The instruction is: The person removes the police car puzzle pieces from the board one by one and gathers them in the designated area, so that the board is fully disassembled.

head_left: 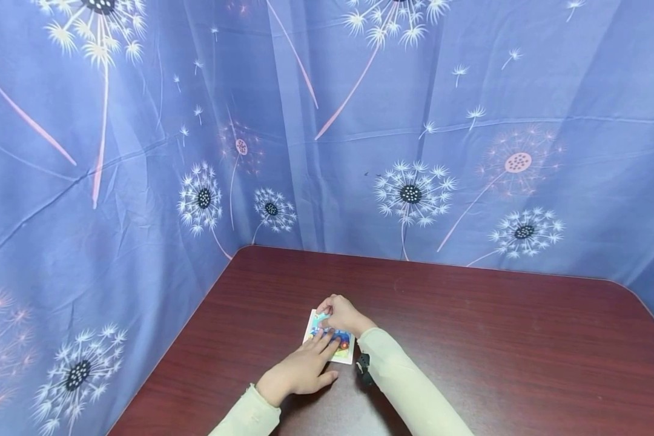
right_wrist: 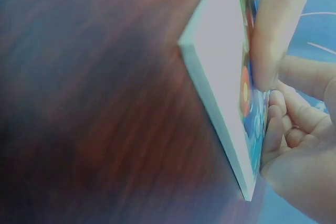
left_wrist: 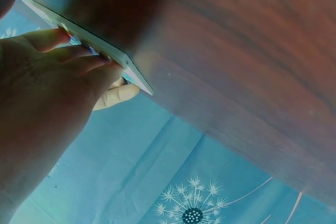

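Note:
A small picture board (head_left: 346,360) lies on the table, with a thick white border and a bright blue, red, yellow and green picture. In the right wrist view its white edge (right_wrist: 212,111) shows from the side. My left hand (head_left: 305,367) rests on the lower part of the picture, fingers fairly straight and spread. At the upper left of the board is my right hand (head_left: 342,315), its fingers curled down against the picture. The right wrist view shows those curled fingers (right_wrist: 273,129) at the board's surface. Whether they pinch a piece is hidden.
The board lies on a dark red-brown wooden table (head_left: 469,339). Blue curtains (head_left: 332,181) with a dandelion print hang along the table's left and far edges. A black object (head_left: 364,368) sits at the right sleeve's wrist.

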### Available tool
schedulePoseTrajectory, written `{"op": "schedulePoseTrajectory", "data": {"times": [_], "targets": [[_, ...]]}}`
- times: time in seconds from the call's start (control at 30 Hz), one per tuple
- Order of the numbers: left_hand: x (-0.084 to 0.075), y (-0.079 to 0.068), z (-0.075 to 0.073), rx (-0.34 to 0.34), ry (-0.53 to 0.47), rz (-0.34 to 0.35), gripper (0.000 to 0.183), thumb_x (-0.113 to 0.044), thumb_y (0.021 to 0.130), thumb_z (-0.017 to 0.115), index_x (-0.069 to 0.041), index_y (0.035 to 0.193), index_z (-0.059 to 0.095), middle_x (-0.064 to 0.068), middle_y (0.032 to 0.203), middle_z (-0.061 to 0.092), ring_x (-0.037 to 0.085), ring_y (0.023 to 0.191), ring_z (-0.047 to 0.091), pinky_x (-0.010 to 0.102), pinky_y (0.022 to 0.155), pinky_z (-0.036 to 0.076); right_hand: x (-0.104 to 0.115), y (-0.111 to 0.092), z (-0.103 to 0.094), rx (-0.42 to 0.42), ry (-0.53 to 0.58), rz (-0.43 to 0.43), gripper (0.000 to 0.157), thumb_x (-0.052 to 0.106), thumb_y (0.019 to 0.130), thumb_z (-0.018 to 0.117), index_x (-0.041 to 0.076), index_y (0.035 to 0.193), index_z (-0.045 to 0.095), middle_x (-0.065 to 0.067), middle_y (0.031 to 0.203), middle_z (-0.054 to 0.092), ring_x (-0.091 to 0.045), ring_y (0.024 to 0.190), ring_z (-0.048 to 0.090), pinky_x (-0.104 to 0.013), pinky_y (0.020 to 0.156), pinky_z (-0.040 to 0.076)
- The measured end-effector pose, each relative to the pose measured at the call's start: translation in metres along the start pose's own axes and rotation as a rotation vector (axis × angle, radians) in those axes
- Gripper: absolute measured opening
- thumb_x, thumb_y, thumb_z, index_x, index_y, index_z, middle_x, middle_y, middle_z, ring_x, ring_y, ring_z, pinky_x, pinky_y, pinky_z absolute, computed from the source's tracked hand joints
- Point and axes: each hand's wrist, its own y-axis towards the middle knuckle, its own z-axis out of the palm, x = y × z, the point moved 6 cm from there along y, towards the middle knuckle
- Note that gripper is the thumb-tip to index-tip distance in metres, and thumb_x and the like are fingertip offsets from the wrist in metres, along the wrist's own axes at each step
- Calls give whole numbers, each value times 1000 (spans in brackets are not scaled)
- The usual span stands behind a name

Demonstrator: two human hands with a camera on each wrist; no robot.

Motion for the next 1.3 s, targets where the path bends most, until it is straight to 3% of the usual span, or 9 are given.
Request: {"op": "schedulePoseTrajectory", "data": {"times": [0.57,0.97,1.3], "targets": [[-1,-1,1,-21,-8,15,63,-37,99,49,-2,149,33,18,156,24,33,144,21,47,114,25,-2,-2,2,-12,58,53,19,-2,79,74,2,96,68,-5,89,52,-16,81,48,-32,75,45],[-1,0,1,-29,-3,10,64,-38,98,49,-3,149,34,17,156,24,32,144,19,46,115,25,-5,0,0,-33,84,8,21,-4,77,74,3,94,66,-3,89,59,-16,83,52,-32,78,47],[0,1,3,-23,-5,11,64,-39,98,48,-4,149,32,17,157,22,33,145,19,46,115,24,-3,-2,-2,-28,110,-13,20,-7,80,68,4,96,67,-2,85,57,-16,77,50,-30,72,46]]}}
